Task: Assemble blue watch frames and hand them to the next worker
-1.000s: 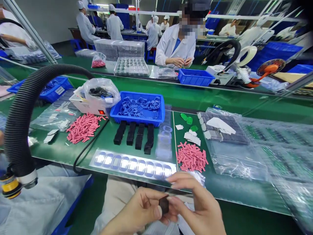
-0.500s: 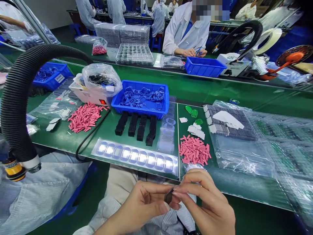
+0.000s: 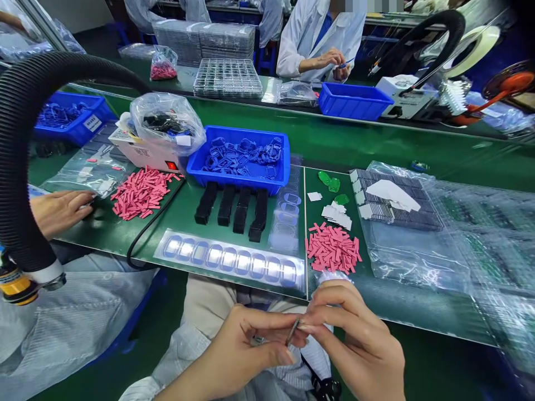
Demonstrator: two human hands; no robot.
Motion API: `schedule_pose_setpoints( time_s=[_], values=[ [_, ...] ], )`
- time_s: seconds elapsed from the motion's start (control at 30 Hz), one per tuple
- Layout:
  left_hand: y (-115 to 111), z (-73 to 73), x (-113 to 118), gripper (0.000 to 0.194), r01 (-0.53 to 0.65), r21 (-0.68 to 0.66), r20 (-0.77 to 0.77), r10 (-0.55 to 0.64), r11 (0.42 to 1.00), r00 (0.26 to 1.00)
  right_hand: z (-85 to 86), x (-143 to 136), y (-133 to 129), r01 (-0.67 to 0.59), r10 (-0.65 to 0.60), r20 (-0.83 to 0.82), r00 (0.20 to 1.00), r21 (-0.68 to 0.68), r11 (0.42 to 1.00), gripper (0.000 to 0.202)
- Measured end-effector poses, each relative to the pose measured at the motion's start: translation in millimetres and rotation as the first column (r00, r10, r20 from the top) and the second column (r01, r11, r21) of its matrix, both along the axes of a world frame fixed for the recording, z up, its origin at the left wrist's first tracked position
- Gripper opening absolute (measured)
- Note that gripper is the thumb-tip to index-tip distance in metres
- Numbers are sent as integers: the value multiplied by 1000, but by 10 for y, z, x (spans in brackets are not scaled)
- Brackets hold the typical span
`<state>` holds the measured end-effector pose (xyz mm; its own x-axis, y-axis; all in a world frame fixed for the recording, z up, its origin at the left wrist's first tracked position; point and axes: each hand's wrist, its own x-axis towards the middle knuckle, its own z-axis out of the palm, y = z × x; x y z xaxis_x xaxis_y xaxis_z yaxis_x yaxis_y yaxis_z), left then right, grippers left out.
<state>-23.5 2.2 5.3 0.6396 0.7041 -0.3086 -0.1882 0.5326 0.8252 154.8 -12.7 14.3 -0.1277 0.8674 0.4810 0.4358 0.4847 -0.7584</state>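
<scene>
Near the bottom middle, my left hand (image 3: 254, 348) pinches a small thin dark part (image 3: 292, 333) between thumb and fingers, its narrow edge turned up. My right hand (image 3: 355, 340) meets it from the right, thumb and fingertips pressed together at the part's upper end. Whether those fingertips hold a further piece is hidden. Both hands are over the lap, just off the bench edge. Closest on the bench are a pile of pink strips (image 3: 333, 248) and a clear sheet of rounded film pieces (image 3: 229, 262).
A blue bin of blue frames (image 3: 240, 184) stands behind rows of black parts (image 3: 226, 206). Grey parts (image 3: 397, 203) lie on plastic at right. A black hose (image 3: 14, 167) arches at left, beside another person's hand (image 3: 62, 211). Another person (image 3: 320, 42) sits opposite.
The dark part has turned so its thin edge shows. A neighbour's hand has come onto the bench at left. The person opposite has raised a hand, and the view has shifted slightly.
</scene>
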Motion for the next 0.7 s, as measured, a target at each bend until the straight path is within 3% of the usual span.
schedule_pose_setpoints(
  time_s=[0.17,0.3,0.4,0.47,0.6,0.7],
  values=[
    [15,15,-27,44,18,96,-93,-9,995,996,-35,29,-10,-17,17,1,1000,-28,999,15],
    [-37,-27,10,40,3,92,-104,7,996,995,-99,-3,-57,9,-9,64,998,3,1000,15],
    [-86,-123,103,34,-124,-17,-32,124,992,992,-148,-37,-163,94,-123,194,973,154,984,14],
    [-92,-198,168,32,-257,-130,1,259,958,966,-189,-6,-251,152,-208,246,947,226,962,13],
    [-37,-265,222,33,-485,-245,-68,484,840,872,-362,241,-314,347,-343,263,902,30,937,7],
    [4,-234,211,36,-537,-240,-121,524,809,843,-582,463,-219,470,-431,425,796,15,883,11]
  ],
)
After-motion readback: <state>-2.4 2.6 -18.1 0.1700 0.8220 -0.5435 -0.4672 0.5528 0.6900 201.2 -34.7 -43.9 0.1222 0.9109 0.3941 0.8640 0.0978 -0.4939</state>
